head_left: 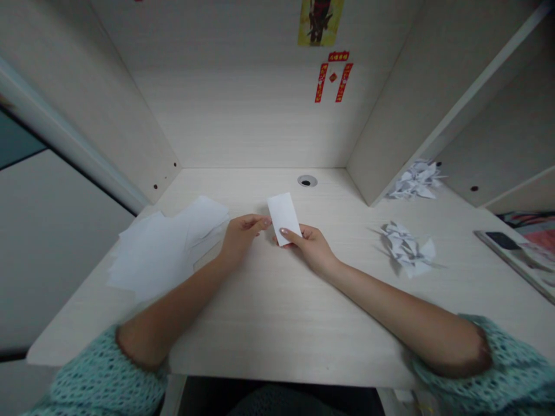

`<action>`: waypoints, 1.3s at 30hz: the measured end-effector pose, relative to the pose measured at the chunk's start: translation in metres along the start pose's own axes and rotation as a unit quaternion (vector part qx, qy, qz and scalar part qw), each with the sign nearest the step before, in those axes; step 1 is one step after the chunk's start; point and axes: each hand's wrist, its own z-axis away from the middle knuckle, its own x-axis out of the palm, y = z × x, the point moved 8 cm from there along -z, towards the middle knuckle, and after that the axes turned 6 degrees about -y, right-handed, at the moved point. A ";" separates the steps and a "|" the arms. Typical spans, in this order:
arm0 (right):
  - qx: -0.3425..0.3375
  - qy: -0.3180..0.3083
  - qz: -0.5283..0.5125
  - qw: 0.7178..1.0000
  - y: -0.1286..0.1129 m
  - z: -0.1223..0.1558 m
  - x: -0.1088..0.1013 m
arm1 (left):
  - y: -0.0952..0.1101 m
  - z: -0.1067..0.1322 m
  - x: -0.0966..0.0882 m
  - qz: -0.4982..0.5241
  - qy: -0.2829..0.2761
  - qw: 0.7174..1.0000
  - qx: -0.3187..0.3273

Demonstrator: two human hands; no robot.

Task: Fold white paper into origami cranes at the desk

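My right hand (315, 247) holds a small white rectangle of paper (284, 214) at its lower end, thumb on top and fingers behind. The paper is tilted up above the desk; I cannot tell whether it is folded. At the paper's left edge, my left hand (245, 231) is closed in a pinch, its thumb and forefinger tips meeting that edge. Left of my left hand lies a spread pile of white paper sheets (160, 248), partly overlapped by my left forearm.
On the right of the desk (269, 323) lies a heap of folded paper pieces (407, 248). Another folded-paper heap (416, 180) sits behind it by the upright panel (390, 144). A magazine (515, 254) is at the far right. A cable hole (307, 181) is near the back wall.
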 end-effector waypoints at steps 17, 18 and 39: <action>-0.006 0.029 -0.095 0.995 0.001 -0.003 -0.006 | 0.004 0.002 0.015 0.032 -0.067 0.997 -0.011; -0.004 0.031 -0.087 0.996 0.001 -0.003 -0.007 | 0.004 0.002 0.016 0.031 -0.072 0.997 -0.009; -0.033 0.046 -0.027 0.998 -0.008 0.002 -0.011 | 0.001 0.001 0.017 0.007 -0.067 0.998 -0.009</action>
